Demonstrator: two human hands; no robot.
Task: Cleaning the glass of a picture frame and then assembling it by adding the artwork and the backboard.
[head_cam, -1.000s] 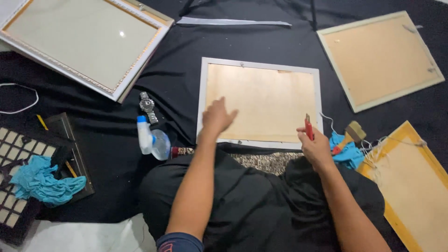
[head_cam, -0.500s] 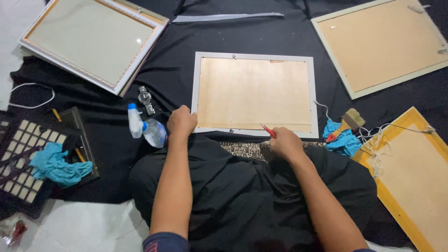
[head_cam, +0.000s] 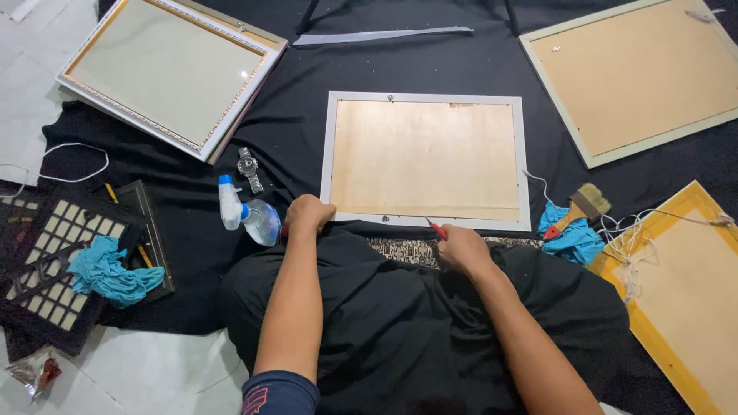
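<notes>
Frame (head_cam: 427,160), white-edged with its brown backing board facing up, lies flat on the black cloth (head_cam: 461,69) just ahead of both hands. The left hand (head_cam: 309,213) is curled shut over the frame's near left corner, gripping it. The right hand (head_cam: 461,247) rests at the near edge, closed around a red-handled tool (head_cam: 436,228) whose tip touches the frame. Just left of the left hand lies a spray bottle (head_cam: 246,215); right of the right hand, a brush (head_cam: 580,206) on a blue cloth (head_cam: 570,240).
</notes>
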